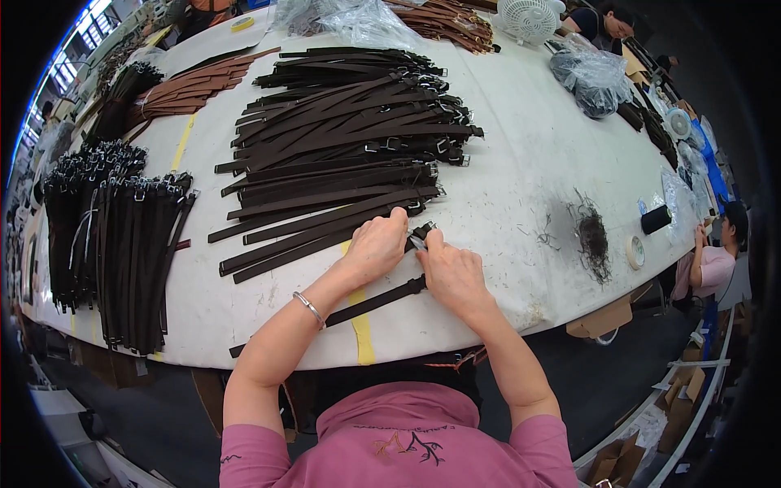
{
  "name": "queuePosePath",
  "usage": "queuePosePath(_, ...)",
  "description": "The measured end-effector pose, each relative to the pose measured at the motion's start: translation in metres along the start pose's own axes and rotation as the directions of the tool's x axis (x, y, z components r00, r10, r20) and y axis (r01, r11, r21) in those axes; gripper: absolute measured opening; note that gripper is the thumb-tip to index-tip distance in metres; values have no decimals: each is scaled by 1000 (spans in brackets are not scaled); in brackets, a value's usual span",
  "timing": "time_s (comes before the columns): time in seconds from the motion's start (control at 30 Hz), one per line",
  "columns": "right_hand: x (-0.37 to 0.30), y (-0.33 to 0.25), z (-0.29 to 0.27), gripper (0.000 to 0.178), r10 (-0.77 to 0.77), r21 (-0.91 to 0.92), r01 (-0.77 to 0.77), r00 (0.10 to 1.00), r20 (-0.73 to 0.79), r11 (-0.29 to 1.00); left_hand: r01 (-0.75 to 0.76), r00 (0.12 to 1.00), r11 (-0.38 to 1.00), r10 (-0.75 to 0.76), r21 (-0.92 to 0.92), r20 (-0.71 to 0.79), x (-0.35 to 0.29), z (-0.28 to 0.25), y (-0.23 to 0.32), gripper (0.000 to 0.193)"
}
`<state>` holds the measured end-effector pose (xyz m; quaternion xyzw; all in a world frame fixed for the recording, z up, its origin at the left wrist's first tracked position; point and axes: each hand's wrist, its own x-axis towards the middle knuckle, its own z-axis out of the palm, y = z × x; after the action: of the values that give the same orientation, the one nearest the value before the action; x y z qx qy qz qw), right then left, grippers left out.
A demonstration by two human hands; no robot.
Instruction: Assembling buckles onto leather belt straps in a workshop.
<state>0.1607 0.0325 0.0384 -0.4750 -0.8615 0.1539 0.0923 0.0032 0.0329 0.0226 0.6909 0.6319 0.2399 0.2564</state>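
Observation:
In front of me my left hand [377, 250] is closed at the buckle end of a dark belt [424, 231], thumb and fingers pressed together. My right hand [451, 273] is curled at the same spot. A small shiny metal piece [418, 242] shows between the two hands; whether it is a tool or part of the buckle I cannot tell. Another dark belt [362, 307] lies aslant below them, its right end running up to my right hand. Beyond my left hand a large pile of dark brown belts [350, 134] spreads out, buckles to the right.
Bundles of black belts [134, 252] stand at the left. Brown straps [191, 85] lie behind them. Cut thread [591, 240], a black spool [656, 219] and a tape roll [635, 252] are on the right. A white fan [529, 20] stands far back; other people sit around the table [504, 171].

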Motion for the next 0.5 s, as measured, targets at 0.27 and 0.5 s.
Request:
queuePosePath(0.27,2,1,1,20,-67,-71,65,998,-17,995,7,1000,1000,-7,12,13,1,0,1,13)
queuePosePath(0.5,5,9,-11,23,-8,-41,12,997,81,999,3,1000,1000,-3,-22,-3,1,1,-4,14)
